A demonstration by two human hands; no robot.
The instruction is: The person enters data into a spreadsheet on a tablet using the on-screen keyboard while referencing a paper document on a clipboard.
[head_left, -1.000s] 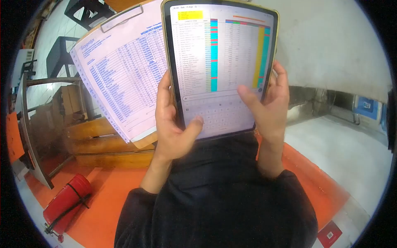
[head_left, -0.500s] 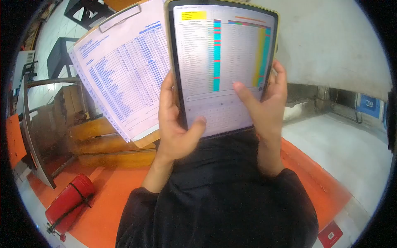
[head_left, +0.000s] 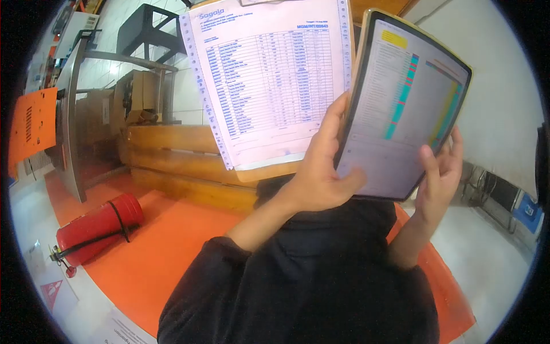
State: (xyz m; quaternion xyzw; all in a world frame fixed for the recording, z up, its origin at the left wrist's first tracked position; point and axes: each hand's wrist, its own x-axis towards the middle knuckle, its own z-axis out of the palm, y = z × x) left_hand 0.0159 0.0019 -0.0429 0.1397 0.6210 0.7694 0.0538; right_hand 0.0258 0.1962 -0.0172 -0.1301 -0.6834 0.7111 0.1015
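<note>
A tablet [head_left: 372, 152] in a pale yellow-edged case is held up, tilted, between both my hands. Its screen shows a spreadsheet with turquoise, red and yellow columns. My left hand [head_left: 326, 166] wraps its left edge, with the thumb over the lower left of the screen. Around the lower right edge, my right hand [head_left: 440, 178] grips the case, its thumb at the front by the screen. Behind the tablet, on the left, a printed table form [head_left: 263, 86] lies on a clipboard [head_left: 258, 175]; the tablet and my left fingers overlap its right side.
Wooden slats [head_left: 177, 166] run below the clipboard. A red fire extinguisher [head_left: 100, 229] lies on the orange surface [head_left: 166, 258] at the left. Beyond are a black stool [head_left: 146, 31], cardboard boxes [head_left: 143, 94] and an orange sign [head_left: 31, 129]. A pale wall [head_left: 504, 97] rises at the right.
Tablet and both hands have shifted right in view, and the tablet has turned and leans more. More of the printed form shows now. The camera view has swung somewhat leftward.
</note>
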